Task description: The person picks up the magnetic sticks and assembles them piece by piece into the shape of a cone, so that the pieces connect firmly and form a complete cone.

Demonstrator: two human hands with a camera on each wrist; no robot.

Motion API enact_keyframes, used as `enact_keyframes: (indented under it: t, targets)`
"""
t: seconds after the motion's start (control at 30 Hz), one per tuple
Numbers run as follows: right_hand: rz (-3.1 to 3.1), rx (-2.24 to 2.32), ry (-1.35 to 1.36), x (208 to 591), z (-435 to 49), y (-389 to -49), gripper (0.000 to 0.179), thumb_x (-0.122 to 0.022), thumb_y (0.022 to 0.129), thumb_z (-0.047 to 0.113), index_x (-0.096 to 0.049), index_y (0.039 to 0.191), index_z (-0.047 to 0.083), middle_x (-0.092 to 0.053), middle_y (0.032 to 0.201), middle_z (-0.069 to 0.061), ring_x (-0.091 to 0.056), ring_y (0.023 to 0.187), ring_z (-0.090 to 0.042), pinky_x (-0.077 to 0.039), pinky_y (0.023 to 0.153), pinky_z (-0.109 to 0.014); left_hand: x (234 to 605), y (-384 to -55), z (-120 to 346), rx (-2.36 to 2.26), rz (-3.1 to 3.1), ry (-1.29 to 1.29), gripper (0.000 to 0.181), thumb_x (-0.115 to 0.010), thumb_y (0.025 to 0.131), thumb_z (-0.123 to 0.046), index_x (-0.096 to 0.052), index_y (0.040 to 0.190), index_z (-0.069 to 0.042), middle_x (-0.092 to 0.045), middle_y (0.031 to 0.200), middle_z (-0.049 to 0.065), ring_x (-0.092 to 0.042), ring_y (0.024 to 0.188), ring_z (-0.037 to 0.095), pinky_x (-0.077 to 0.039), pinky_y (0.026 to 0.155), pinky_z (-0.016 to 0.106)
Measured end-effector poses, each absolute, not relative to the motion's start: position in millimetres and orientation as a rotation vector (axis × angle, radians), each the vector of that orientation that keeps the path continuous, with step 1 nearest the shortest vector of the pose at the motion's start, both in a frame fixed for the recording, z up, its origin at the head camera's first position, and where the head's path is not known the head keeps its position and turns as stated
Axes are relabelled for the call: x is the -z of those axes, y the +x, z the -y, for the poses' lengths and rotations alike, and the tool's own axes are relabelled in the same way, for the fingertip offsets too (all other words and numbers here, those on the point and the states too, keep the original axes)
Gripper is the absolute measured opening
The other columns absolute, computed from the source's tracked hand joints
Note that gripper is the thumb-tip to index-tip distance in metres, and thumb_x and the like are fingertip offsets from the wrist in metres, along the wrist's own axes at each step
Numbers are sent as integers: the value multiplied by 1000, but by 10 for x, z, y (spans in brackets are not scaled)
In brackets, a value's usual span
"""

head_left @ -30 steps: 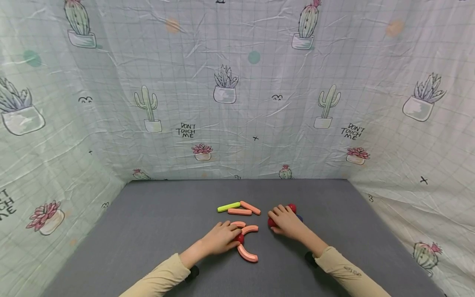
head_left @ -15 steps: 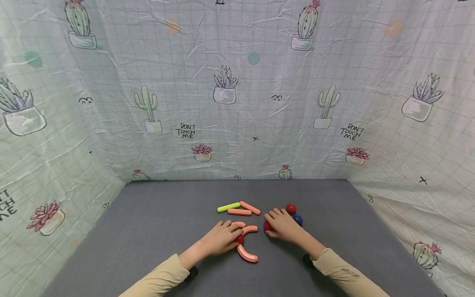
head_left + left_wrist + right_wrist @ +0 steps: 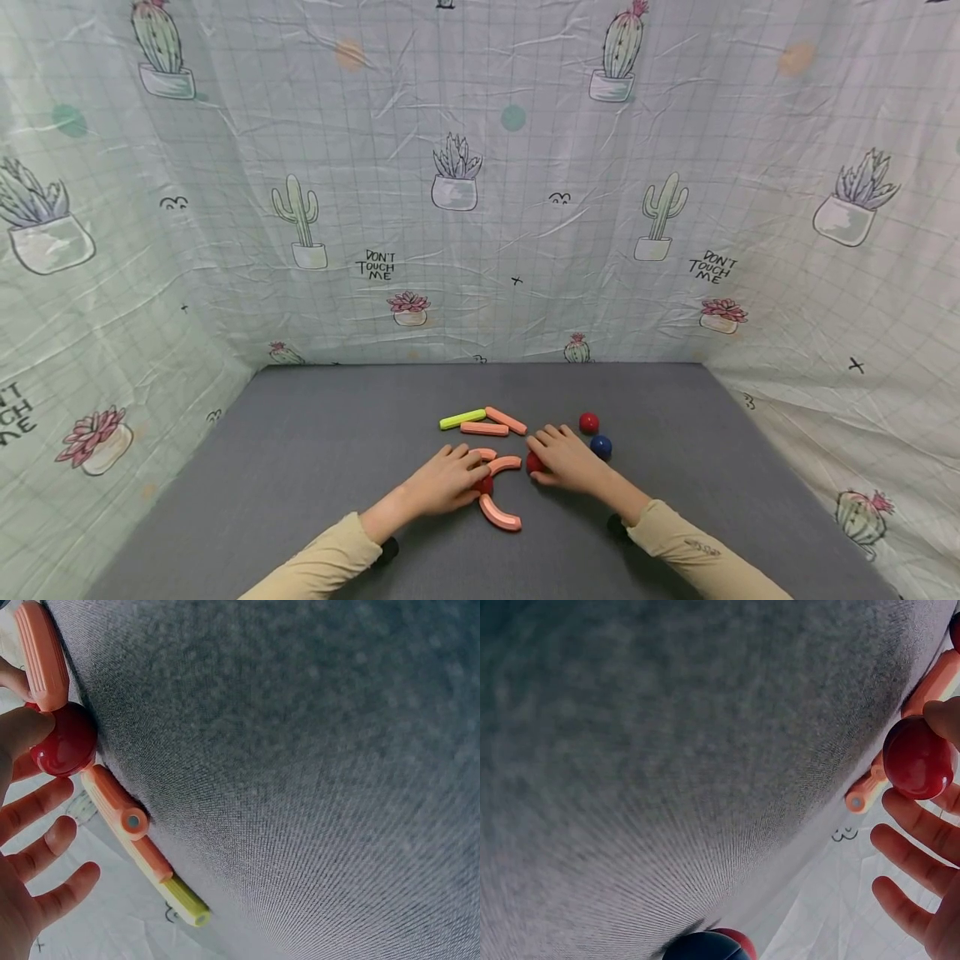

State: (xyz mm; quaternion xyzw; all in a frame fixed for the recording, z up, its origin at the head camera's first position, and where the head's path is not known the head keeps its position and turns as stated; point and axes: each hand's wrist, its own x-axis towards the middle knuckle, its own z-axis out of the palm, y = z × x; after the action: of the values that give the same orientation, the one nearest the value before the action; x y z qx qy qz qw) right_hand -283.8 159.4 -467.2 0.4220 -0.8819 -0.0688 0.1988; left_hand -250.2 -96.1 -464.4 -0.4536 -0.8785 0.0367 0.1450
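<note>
My left hand [image 3: 447, 482] pinches a red ball [image 3: 69, 741] between thumb and index finger, the other fingers spread. Around that ball lie orange curved sticks: one on the near side [image 3: 500, 513], another reaching right [image 3: 506, 464], and a third beyond [image 3: 483, 453], partly behind the fingers. In the left wrist view the near curved stick [image 3: 42, 656] meets the ball. My right hand [image 3: 572, 462] holds a second red ball [image 3: 917, 757] with thumb and fingertips, just right of the curved stick's end and low over the table.
Two orange straight sticks [image 3: 484, 429] and a yellow-green stick [image 3: 462, 418] lie beyond the hands on the grey table [image 3: 300, 450]. Behind my right hand sit a loose red ball [image 3: 588, 423] and a blue ball [image 3: 601, 447]. A cactus-print sheet [image 3: 517, 317] borders the table's back and sides.
My right hand has moved left with its red ball, away from the other red ball and the blue one, toward the curved sticks. My left hand stays nearly in place.
</note>
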Motion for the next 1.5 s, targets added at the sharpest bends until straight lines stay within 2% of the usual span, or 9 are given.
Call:
enact_keyframes:
  t: [0.5,0.7,0.97,1.07,1.2,1.33,1.5]
  targets:
    - [2522,231,1200,4691,-1511,-2845,38,-60,80,44,-53,103,15,-56,95,1,-48,85,-15,-38,69,-32,4624,-2482,974,-118,2561,-1310,32,-59,84,-34,-54,114,-23,-55,118,-4,-49,87,15,-40,69,30]
    - [2590,175,1198,4679,-1490,-2862,37,-62,79,43,-52,103,16,-57,96,1,-48,84,-15,-37,68,-31,4636,-2490,977,-125,2530,-1317,37,-59,84,-37,-54,117,-23,-57,110,-5,-47,84,14,-38,65,27]
    - [2640,103,1187,4660,-1463,-2879,33,-61,80,42,-53,101,17,-57,101,0,-52,95,-18,-43,79,-38,4638,-2471,995,-98,2550,-1330,35,-58,84,-36,-54,117,-23,-58,109,-4,-48,88,14,-40,68,29]
    - [2649,90,1182,4660,-1451,-2891,36,-61,80,42,-55,105,16,-58,105,-2,-52,96,-18,-43,80,-40,4643,-2457,1004,-86,2545,-1334,35,-58,85,-35,-54,117,-22,-58,110,-4,-48,90,15,-41,71,31]
    - [2658,75,1173,4656,-1441,-2899,38,-62,79,42,-55,106,16,-59,101,-1,-51,93,-17,-43,78,-40,4655,-2435,1012,-97,2500,-1352,36,-59,84,-35,-54,118,-21,-57,107,-3,-49,91,15,-41,69,30]
    - [2646,38,1180,4652,-1432,-2893,35,-64,79,41,-55,101,17,-58,97,0,-51,92,-17,-43,77,-39,4663,-2418,1011,-134,2455,-1362,33,-58,84,-36,-54,113,-23,-56,101,-5,-48,91,14,-37,66,27]
    - [2637,-15,1190,4649,-1414,-2904,28,-64,78,40,-51,92,19,-53,87,4,-51,90,-17,-42,77,-37,4644,-2391,993,-143,2424,-1379,25,-56,85,-38,-55,106,-23,-56,102,-5,-47,101,14,-36,64,25]
